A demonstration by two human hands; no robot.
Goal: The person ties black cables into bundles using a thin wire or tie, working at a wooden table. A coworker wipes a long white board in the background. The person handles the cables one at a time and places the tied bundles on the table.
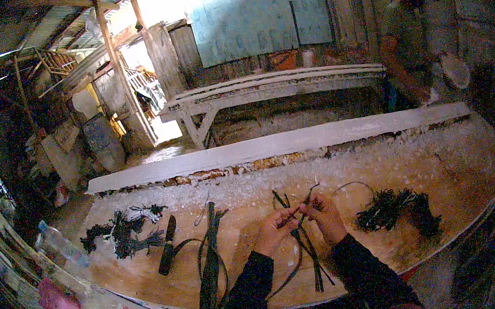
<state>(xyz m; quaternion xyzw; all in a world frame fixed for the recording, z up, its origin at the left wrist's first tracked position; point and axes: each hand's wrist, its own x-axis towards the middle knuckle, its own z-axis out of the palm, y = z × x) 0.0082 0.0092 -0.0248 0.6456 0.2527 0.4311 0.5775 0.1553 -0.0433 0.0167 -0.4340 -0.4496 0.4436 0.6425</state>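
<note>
Over the middle of the wooden table, my left hand (275,229) is closed on thin dark strips. Close beside it, my right hand (324,214) pinches the strips' upper part, its fingers nearly touching the left ones. Loose ends of the dark strips (310,259) hang below my hands, and a few tips stick up above them. To the left lies a long dark bundle of flat strips (210,264) with a looped strip around it. A dark knife-like tool (167,245) rests beside that bundle. Bundled short dark strips (388,209) sit to the right.
Dark and whitish tangled strips (128,228) lie at the table's left. A clear plastic bottle (61,245) and a pink container (59,301) stand off its left edge. A pale beam (278,149) runs along the far edge; behind is another bench (275,84).
</note>
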